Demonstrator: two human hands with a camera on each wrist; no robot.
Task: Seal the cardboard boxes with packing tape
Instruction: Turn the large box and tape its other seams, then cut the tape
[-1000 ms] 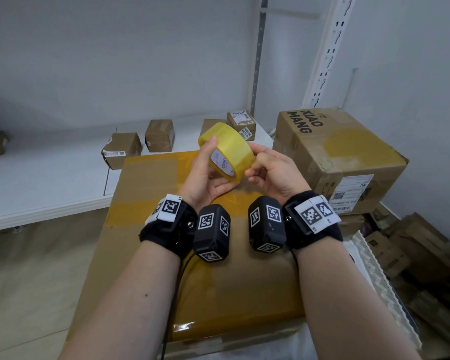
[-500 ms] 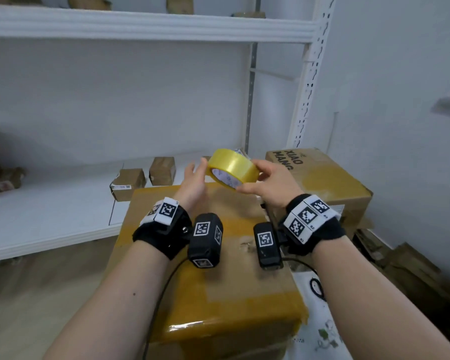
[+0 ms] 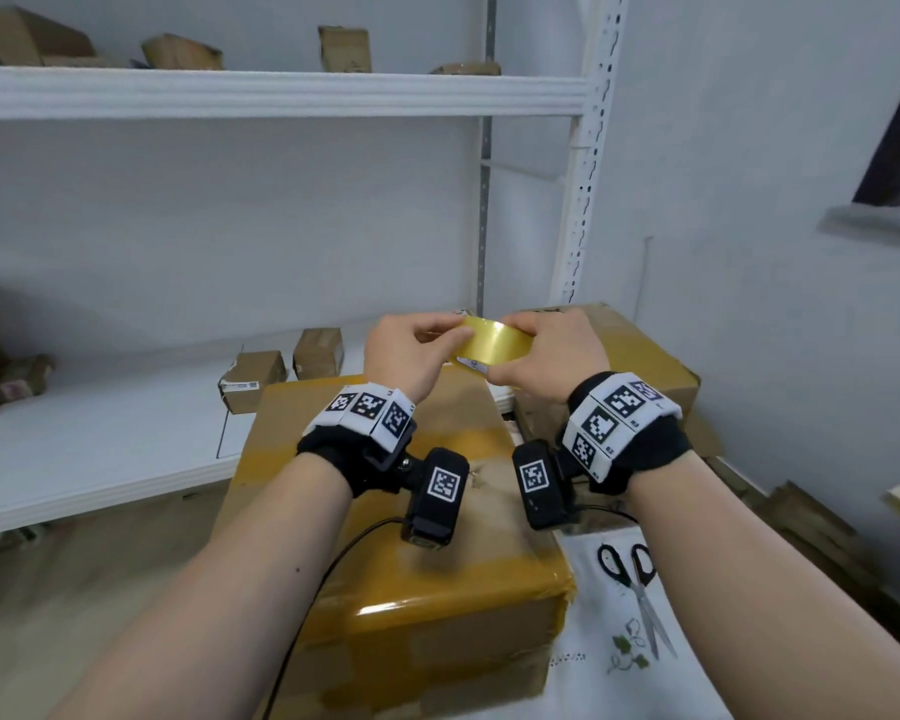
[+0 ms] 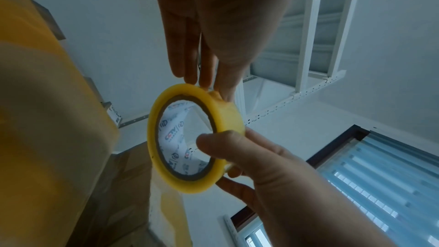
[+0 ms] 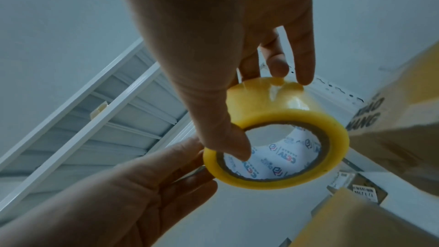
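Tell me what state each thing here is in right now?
Tape roll: held in the air by both hands.
Left hand: pinching the roll's rim.
Right hand: gripping the roll.
Front box: closed, taped over.
Scissors: closed, lying flat.

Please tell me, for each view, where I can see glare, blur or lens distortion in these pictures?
Head view: glare streak on the taped front edge of the big box; shelf post bows from the wide lens. Left wrist view: tape roll fairly sharp, box at left a soft blur. Right wrist view: dim, bluish, white sheen on the roll.
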